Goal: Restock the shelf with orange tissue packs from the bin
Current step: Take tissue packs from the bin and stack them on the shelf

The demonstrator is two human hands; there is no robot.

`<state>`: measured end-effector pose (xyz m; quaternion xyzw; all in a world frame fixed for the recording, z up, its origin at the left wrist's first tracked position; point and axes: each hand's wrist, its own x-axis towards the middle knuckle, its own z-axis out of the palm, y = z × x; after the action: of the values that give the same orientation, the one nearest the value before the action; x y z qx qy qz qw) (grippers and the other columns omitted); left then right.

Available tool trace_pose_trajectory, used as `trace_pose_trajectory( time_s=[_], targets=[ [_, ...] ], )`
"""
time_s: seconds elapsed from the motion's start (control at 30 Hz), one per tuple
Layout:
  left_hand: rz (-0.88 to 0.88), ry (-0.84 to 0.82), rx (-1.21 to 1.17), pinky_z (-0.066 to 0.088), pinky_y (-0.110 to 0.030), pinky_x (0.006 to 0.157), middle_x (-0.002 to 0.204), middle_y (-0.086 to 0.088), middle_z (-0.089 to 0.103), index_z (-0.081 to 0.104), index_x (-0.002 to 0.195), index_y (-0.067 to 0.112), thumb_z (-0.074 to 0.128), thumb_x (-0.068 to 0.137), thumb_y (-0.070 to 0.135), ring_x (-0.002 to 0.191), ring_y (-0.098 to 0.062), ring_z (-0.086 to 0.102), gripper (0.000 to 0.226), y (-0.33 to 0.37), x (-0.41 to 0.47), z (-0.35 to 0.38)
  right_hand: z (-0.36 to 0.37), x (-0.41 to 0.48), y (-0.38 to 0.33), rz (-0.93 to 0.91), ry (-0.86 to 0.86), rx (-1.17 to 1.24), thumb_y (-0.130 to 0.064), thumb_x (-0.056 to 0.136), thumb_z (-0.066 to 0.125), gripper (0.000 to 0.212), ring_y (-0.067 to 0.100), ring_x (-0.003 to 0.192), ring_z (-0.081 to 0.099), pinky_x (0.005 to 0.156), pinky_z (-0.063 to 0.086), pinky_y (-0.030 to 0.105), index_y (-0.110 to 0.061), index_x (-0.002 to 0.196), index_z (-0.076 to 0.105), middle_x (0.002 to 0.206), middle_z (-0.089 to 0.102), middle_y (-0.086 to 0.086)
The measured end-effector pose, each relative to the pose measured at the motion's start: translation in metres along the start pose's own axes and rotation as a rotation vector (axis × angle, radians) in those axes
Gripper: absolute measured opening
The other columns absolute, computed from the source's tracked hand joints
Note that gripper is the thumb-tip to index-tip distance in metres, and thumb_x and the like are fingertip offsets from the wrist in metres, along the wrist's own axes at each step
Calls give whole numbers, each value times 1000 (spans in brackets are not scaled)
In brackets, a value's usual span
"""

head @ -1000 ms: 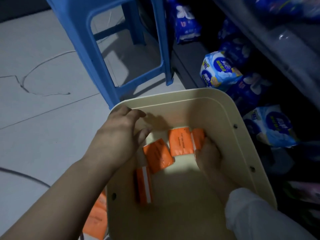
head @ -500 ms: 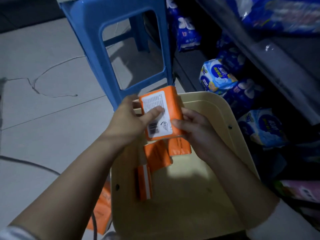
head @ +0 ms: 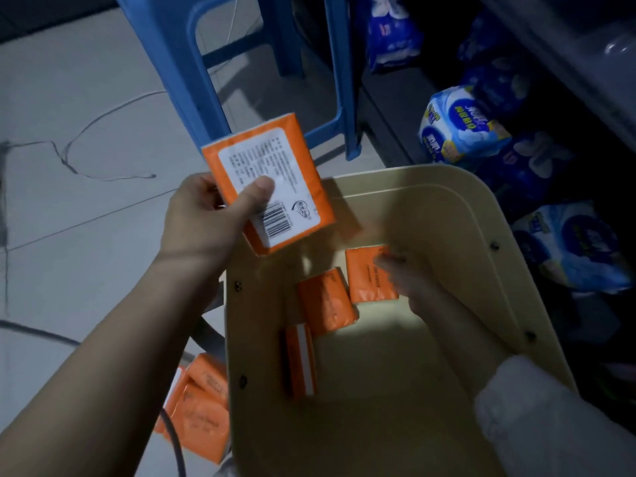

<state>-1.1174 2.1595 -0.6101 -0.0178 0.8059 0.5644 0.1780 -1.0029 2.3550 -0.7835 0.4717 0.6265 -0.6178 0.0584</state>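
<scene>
My left hand (head: pixel 210 218) grips an orange tissue pack (head: pixel 275 166) with a white barcode label, held up over the left rim of the cream bin (head: pixel 457 215). My right hand (head: pixel 409 280) reaches down inside the bin, its fingers lying on an orange pack (head: pixel 364 280) at the bottom; whether they grip it is unclear. Two more orange packs lie on the bin floor, one flat (head: pixel 327 304) and one on its edge (head: pixel 301 359). The shelf (head: pixel 564 53) runs along the right.
A blue plastic stool (head: pixel 206 80) stands on the tiled floor just behind the bin. Blue and white tissue bags (head: pixel 457 129) fill the low shelf at right. Several orange packs (head: pixel 199 407) lie on the floor left of the bin, next to a dark cable (head: pixel 34 333).
My right hand let go of the labelled pack and went down into the bin onto another pack. My left hand now holds the labelled pack alone, a little higher and further left.
</scene>
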Motion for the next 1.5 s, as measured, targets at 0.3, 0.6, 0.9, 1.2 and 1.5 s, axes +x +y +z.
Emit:
trace_pose_trajectory(
  time_s=[0.3, 0.6, 0.9, 1.2, 1.5],
  targets=[
    [21, -37, 54, 46, -6, 51, 106, 6, 68, 58, 113, 17, 63, 72, 42, 82, 2, 68, 49, -9, -1, -7, 24, 44, 74, 177, 136, -484, -42, 72, 75, 63, 32, 100, 62, 71, 44, 28, -5, 118, 52, 118, 60, 18],
    [8, -62, 33, 47, -8, 53, 90, 14, 70, 60, 89, 28, 61, 80, 34, 79, 2, 68, 11, -3, -10, -21, 21, 34, 76, 205, 122, -294, -32, 68, 81, 58, 30, 98, 64, 76, 46, 29, -4, 114, 59, 109, 66, 16],
    [145, -93, -89, 55, -17, 60, 104, -1, 71, 58, 114, 7, 69, 80, 32, 83, -10, 71, 43, 45, -38, -1, -11, -55, 7, 99, -67, 202, -9, 80, 70, 26, 26, 98, 61, 93, 47, 45, -10, 104, 60, 112, 65, 17],
    [243, -93, -151, 56, -40, 83, 100, -2, 72, 64, 105, 10, 72, 80, 25, 89, -15, 70, 30, 84, -110, -14, -54, -190, -46, -192, 134, 464, -13, 74, 77, 35, 16, 74, 63, 59, 51, 24, -4, 103, 61, 90, 66, 7],
    [252, 6, -321, 54, -51, 80, 101, -2, 70, 48, 107, 36, 73, 68, 57, 81, -22, 66, 51, 75, -231, -2, -110, -341, -42, -567, 352, 312, -15, 73, 78, 25, 11, 71, 60, 66, 48, 20, -22, 85, 58, 82, 65, -2]
  ],
)
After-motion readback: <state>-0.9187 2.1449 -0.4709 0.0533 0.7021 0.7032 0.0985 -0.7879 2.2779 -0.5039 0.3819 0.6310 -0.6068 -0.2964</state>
